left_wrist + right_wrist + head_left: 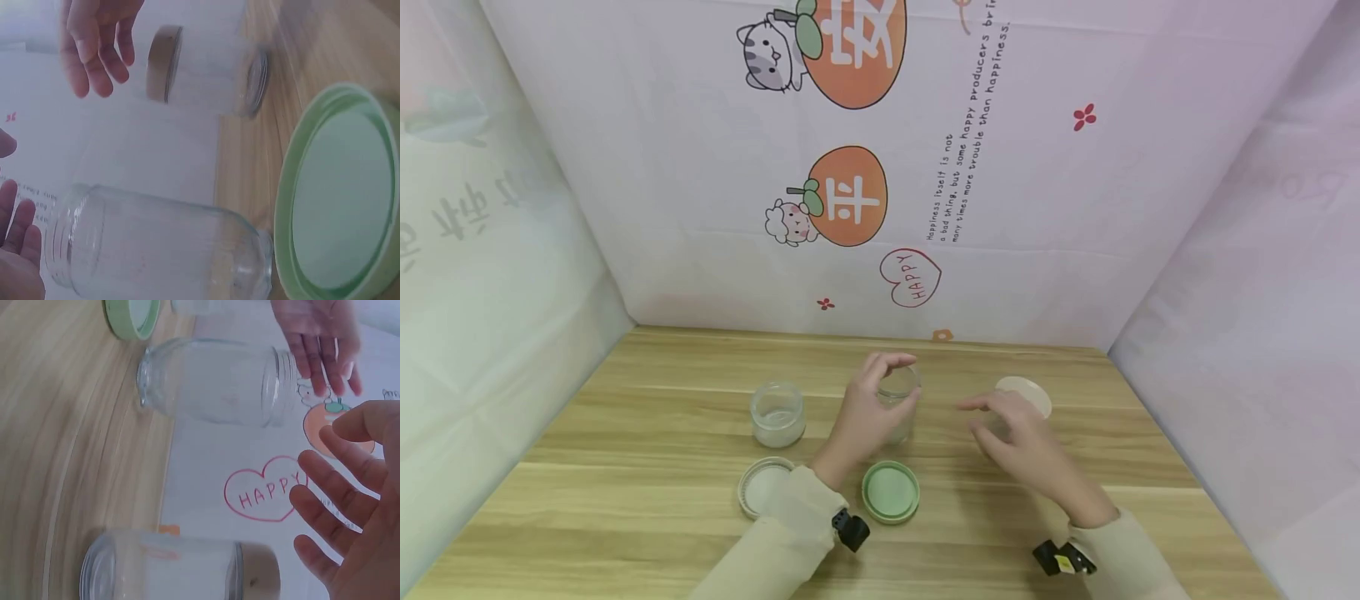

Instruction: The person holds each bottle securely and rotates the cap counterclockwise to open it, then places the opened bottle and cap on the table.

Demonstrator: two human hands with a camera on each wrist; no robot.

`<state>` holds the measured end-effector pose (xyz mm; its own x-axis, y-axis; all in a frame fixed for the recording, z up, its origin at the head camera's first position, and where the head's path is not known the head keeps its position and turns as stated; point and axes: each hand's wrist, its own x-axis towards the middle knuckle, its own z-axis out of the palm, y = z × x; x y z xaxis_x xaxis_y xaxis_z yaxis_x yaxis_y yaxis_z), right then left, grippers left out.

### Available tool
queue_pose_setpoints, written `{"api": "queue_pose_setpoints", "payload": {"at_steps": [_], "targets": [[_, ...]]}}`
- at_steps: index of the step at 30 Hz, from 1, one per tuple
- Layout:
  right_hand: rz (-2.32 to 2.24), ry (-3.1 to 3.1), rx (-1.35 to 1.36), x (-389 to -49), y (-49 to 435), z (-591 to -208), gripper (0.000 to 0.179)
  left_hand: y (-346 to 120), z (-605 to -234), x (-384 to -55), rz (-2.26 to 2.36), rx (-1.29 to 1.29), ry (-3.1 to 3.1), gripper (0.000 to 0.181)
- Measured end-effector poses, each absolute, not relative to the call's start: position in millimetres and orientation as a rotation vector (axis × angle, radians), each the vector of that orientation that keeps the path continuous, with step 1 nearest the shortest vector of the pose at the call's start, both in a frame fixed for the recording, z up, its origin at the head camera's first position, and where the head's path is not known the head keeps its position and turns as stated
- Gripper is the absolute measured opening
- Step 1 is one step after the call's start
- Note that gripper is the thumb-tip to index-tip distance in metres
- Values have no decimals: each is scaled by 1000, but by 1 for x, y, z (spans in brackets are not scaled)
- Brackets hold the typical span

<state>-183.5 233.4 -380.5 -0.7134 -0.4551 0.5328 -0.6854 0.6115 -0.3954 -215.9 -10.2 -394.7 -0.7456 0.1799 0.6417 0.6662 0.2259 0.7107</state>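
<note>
A clear glass jar (901,427) with no lid stands upright mid-table. My left hand (867,410) is at its mouth with thumb and fingers spread; in the right wrist view the left hand (320,339) appears just past the threaded rim, fingers fairly straight. To the right, a second glass jar (169,569) wears a beige lid (1024,395). Beside that jar is my right hand (1028,443), fingers apart and holding nothing; the left wrist view shows a gap between the right hand (100,47) and the lid. A green lid (891,492) lies in front of the middle jar.
At left stands a short, uncovered glass jar (777,417). A pale round lid (762,485) lies in front of it, partly behind my left sleeve (793,533). Printed cloth walls (1015,275) border the wooden table (625,467) at the back and sides.
</note>
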Motion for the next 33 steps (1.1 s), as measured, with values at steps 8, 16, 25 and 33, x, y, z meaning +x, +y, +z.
{"api": "queue_pose_setpoints", "payload": {"at_steps": [8,16,25,33], "targets": [[819,-2328,943,-186,250,-382,31,10,-393,-205,-1583,-871,-2117,41],[792,-2308,836,-189,271,-386,33,37,-399,-201,-1559,-963,-2113,41],[817,-2449,639,-192,295,-396,44,68,-417,-200,-1768,-869,-2263,53],[835,-2576,525,-193,296,-397,52,89,-441,-209,-1902,-631,-2375,70]]}}
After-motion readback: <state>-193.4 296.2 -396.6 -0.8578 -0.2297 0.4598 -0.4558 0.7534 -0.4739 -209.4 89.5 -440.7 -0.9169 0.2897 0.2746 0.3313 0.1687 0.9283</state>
